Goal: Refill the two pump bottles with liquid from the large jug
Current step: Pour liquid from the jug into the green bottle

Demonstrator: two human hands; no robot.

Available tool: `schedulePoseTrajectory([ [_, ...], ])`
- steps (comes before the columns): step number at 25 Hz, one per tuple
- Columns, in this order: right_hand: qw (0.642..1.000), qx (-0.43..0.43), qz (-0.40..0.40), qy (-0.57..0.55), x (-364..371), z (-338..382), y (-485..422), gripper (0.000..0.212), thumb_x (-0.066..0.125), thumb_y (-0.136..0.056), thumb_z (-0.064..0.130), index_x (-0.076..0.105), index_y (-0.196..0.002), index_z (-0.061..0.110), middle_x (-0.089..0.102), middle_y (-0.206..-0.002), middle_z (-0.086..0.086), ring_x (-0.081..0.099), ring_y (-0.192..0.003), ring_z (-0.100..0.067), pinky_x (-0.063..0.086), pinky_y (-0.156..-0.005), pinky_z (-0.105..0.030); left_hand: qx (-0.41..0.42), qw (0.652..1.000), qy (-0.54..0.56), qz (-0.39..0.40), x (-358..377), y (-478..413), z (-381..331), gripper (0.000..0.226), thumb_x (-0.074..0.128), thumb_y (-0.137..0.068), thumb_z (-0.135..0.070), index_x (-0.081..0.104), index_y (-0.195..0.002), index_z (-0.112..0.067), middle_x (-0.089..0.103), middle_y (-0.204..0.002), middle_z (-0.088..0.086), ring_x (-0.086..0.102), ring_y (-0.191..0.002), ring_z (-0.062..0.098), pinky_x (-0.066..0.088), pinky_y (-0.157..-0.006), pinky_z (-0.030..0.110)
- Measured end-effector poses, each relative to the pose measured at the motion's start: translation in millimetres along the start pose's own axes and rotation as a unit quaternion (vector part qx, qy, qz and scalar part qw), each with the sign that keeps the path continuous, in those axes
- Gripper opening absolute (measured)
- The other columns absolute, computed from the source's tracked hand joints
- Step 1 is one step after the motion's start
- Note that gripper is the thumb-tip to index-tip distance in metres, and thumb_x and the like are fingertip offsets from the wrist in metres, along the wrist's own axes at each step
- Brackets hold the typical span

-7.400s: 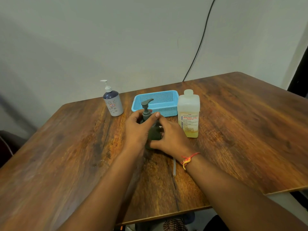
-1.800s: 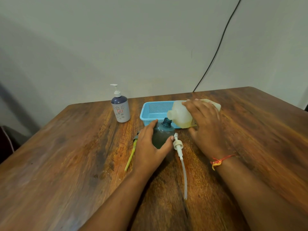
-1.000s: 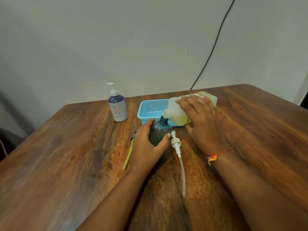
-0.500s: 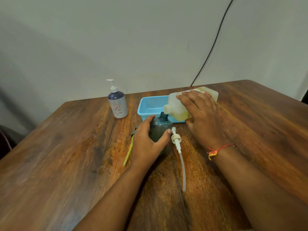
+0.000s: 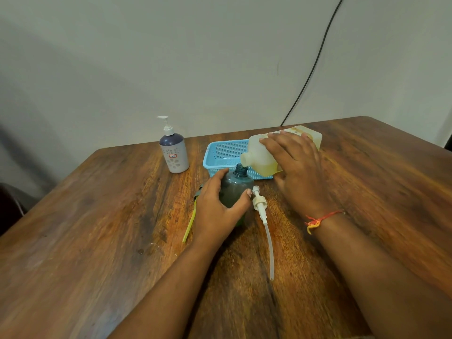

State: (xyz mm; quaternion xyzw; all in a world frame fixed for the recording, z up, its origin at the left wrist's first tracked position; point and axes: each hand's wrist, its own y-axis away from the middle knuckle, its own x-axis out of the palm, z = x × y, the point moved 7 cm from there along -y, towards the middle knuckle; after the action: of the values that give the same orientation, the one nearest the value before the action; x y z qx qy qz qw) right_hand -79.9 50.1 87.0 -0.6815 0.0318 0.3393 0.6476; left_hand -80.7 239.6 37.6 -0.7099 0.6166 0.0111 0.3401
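First refill under way. Left hand (image 5: 217, 206) clamped round dark bottle (image 5: 236, 189), uncapped, upright on tabletop (image 5: 97, 228). Right hand (image 5: 297, 172) grips tilted jug (image 5: 259, 157), spout over neck (flow not discernible). Purple pump bottle (image 5: 174, 152) capped, apparently untouched; pumps to refit.

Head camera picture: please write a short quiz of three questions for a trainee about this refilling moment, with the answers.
1. True or false: the left hand steadies the dark green bottle.
2. Which hand tips the jug? A) left B) right C) both
3. Fill in: the white pump lies on the table, on the ___ side of the dark green bottle.

Key
1. True.
2. B: the right hand holds the jug, its mouth over the bottle's open neck.
3. Right; the pump with the yellow tube lies on the left.
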Motion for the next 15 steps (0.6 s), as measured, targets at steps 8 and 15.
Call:
schedulePoseTrajectory([
  [8, 1.000, -0.005, -0.003, 0.006, -0.3, 0.0, -0.7, 0.079, 0.081, -0.077, -0.002, 0.050, -0.146, 0.019, 0.054, -0.146, -0.007, 0.042, -0.139, -0.028, 0.022, -0.122, -0.048, 0.001, 1.000, 0.009, 0.006, 0.1, 0.1, 0.5, 0.075, 0.070, -0.079, -0.053, 0.047, -0.145, -0.028, 0.054, -0.137, -0.014, 0.051, -0.124, 0.006, 0.049, -0.098, 0.023],
  [15, 1.000, -0.005, -0.002, 0.009, -0.3, 0.3, -0.8, 0.078, 0.082, -0.077, -0.001, 0.051, -0.146, 0.018, 0.054, -0.146, -0.008, 0.042, -0.139, -0.029, 0.024, -0.122, -0.052, -0.002, 1.000, 0.007, 0.006, -0.7, 0.1, -0.5, 0.070, 0.075, -0.084, -0.044, 0.047, -0.146, -0.027, 0.054, -0.139, -0.012, 0.050, -0.124, 0.007, 0.046, -0.097, 0.020],
])
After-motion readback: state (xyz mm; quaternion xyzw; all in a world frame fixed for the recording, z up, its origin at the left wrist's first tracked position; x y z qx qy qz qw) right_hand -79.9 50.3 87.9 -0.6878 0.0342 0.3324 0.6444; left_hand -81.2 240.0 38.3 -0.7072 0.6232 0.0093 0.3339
